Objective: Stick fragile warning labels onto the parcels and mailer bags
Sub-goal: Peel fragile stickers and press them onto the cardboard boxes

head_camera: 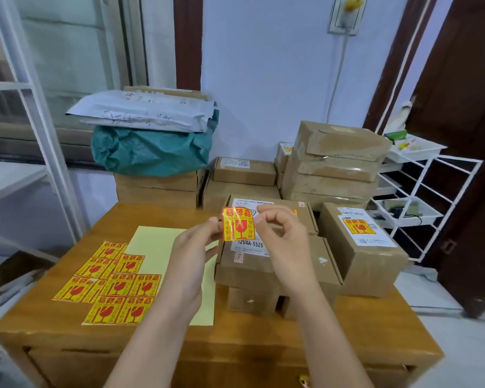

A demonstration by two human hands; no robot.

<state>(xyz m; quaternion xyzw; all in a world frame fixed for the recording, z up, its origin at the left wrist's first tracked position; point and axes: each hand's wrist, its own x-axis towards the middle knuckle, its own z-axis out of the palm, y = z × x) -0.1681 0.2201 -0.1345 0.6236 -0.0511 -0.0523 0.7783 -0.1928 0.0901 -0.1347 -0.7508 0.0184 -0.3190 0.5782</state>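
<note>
I hold one yellow and red fragile label (238, 224) upright in the air above a brown parcel (275, 256) with a white shipping label. My left hand (192, 247) pinches the label's left edge. My right hand (282, 233) pinches its right edge. Several more fragile labels (111, 281) lie on the wooden table (347, 326) at the left, beside a pale yellow backing sheet (157, 239). A second parcel (361, 245) at the right carries a fragile label on its top.
Stacked cardboard boxes (333, 166) stand behind the table against the wall. A green bag (151, 152) and grey mailer bags (143, 113) sit on boxes at the back left. A white wire rack (420, 197) stands at the right, a white shelf frame at the left.
</note>
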